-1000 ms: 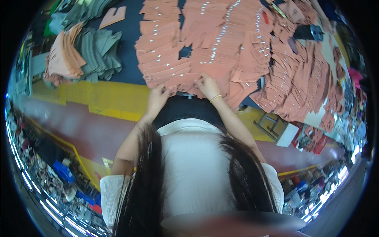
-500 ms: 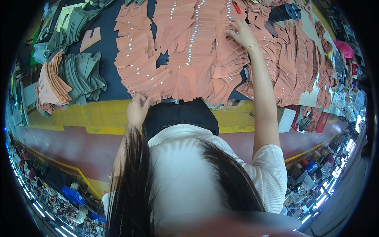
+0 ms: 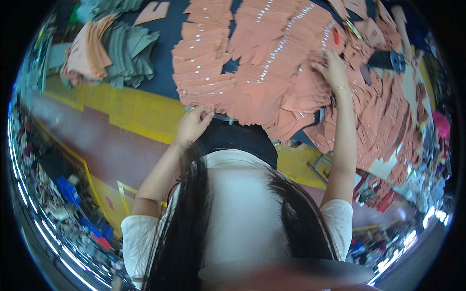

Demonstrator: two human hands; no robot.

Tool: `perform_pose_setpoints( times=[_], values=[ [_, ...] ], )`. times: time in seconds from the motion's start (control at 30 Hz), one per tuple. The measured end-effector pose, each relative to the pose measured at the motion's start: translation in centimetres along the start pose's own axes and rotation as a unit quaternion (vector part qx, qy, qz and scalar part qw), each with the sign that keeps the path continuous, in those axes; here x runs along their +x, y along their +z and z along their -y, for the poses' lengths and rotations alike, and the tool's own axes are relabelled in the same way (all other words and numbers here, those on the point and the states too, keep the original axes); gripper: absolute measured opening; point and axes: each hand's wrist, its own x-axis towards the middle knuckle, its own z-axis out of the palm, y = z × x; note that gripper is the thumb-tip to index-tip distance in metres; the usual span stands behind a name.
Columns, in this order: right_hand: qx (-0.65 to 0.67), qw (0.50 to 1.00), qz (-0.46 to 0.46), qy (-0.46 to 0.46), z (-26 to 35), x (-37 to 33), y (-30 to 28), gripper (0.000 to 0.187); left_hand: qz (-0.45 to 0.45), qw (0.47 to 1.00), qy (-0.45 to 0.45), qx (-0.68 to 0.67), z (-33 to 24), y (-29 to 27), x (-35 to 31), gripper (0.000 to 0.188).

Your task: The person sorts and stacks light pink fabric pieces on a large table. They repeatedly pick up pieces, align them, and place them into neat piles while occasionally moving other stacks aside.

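Overlapping rows of salmon-pink cut pieces [image 3: 272,72], flat and leather-like with small white marks along them, cover the dark table. At the near edge my left hand [image 3: 194,125] is closed, its fingers bent on the edge of a pink piece [image 3: 206,100] at the bottom of the left row. Farther up and to the right, my right hand [image 3: 335,72] reaches over the pink rows, thumb and forefinger apart. Nothing shows between its fingers, though its fingertips are at the pieces. A red-handled tool [image 3: 336,36] lies just beyond it.
Stacks of grey-green pieces [image 3: 128,56] and paler orange pieces [image 3: 90,51] sit at the left. One notched pink piece [image 3: 152,12] lies apart. A dark spool-like roll [image 3: 386,61] rests at the right among heaped pink strips [image 3: 383,116]. A red crate [image 3: 388,200] stands below that side.
The view has turned, so the table appears shifted right and tilted. My right hand stays over the right rows, my left hand at the near edge. No piece has visibly been lifted.
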Motion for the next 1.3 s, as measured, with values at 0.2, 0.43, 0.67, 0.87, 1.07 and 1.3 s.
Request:
perform_pose_setpoints(
  times=[0.2,0.43,0.67,0.87,1.07,1.3],
  values=[
    [-0.023,0.998,-0.020,-0.047,1.3,-0.8,-0.1,0.043,-0.078,0.995,-0.026,-0.059,2.0,0.0,-0.2,0.023],
    [0.014,0.998,0.036,-0.052,1.4,-0.8,-1.2,0.023,-0.145,0.981,-0.056,-0.114,4.9,-1.4,0.2,0.020],
    [0.061,0.997,0.014,0.042,2.2,-3.8,-6.5,0.015,-0.159,0.975,-0.064,-0.138,5.8,-4.4,2.2,0.022],
    [0.328,0.938,0.017,0.111,4.3,-7.6,-9.2,0.020,-0.178,0.977,0.030,-0.111,6.0,-6.2,6.2,0.022],
    [0.518,0.827,0.030,0.217,4.2,-10.6,-6.3,0.027,-0.145,0.987,0.060,-0.027,5.9,-7.5,9.5,0.022],
    [0.331,0.918,-0.020,0.217,-0.1,-10.8,2.2,0.028,-0.127,0.987,0.098,-0.009,5.5,-7.3,9.7,0.024]
  ],
)
